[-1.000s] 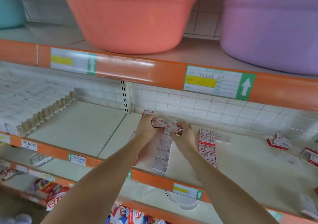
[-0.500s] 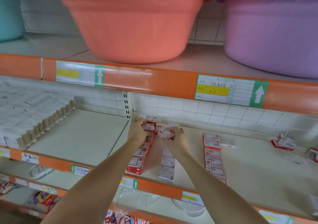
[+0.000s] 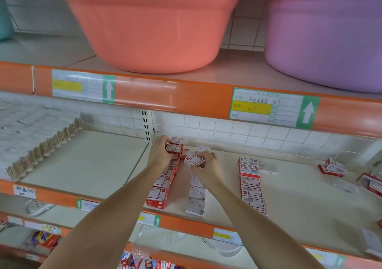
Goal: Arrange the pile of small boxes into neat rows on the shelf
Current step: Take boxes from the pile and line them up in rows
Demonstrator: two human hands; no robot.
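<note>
Small red-and-white boxes stand in rows on the cream shelf point(image 3: 289, 196). My left hand point(image 3: 160, 153) grips a box point(image 3: 174, 147) at the far end of the left row point(image 3: 162, 186). My right hand point(image 3: 206, 164) pinches a tilted box point(image 3: 193, 158) just above the far end of the middle row point(image 3: 196, 196) of white boxes. A third row point(image 3: 251, 186) runs front to back further right. Loose boxes point(image 3: 332, 167) lie scattered at the right end of the shelf.
Orange point(image 3: 157, 24) and purple point(image 3: 326, 37) basins stand on the shelf above. White packets point(image 3: 31, 136) fill the left bay. A slotted upright point(image 3: 145, 126) stands at the back between the bays. An orange rail point(image 3: 186, 225) edges the shelf front.
My left hand has moved a box left and back to the far end of the left row. My right hand still holds its tilted box by the middle row.
</note>
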